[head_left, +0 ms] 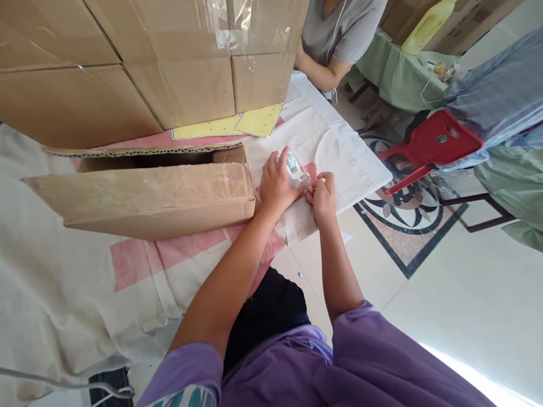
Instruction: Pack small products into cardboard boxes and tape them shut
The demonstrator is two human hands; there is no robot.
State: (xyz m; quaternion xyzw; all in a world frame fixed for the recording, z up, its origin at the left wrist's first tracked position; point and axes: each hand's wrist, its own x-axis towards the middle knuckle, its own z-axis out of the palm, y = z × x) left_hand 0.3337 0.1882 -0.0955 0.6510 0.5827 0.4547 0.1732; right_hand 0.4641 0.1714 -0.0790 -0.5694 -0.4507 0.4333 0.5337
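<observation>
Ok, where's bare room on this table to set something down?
Bare cloth lies between the right hand and the table's right corner, and left of the open carton. It's crowded around the left hand and white item, and by the yellow sheets along the stacked boxes.

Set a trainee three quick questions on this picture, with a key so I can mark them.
1. Which of the wearer's own hands grips the tape dispenser?
2. True or false: the open carton stands to the right of the tape dispenser.
3. What colour are the sheets at the foot of the stacked boxes? A) green B) yellow C) blue

Key:
1. The left hand.
2. False; the open carton stands to its left.
3. B.
</observation>
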